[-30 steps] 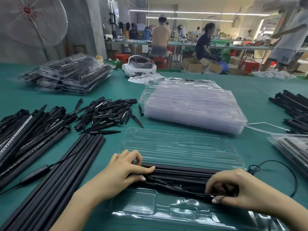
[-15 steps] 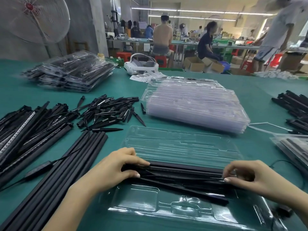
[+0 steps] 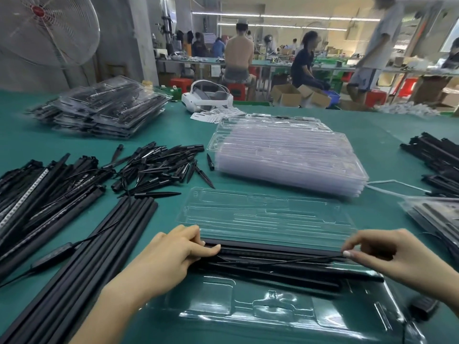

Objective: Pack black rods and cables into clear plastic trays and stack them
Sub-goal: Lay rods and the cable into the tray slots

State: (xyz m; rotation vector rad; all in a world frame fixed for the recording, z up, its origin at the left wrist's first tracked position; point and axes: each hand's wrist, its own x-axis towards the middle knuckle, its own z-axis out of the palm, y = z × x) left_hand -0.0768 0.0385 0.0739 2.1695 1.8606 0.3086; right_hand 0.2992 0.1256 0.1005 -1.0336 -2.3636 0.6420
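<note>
Left hand (image 3: pixel 171 254) and right hand (image 3: pixel 387 254) pinching black rods (image 3: pixel 273 249), clear tray (image 3: pixel 273 316)

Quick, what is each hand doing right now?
Left hand: curled, gripping the long black rods in the clear plastic tray.
Right hand: pinching the thin black cable.

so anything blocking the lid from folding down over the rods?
Nothing visible. The lid lies open behind the rods. Left hand and right hand grip its near edge; a thin cable lies across the rods, seemingly low.
</note>
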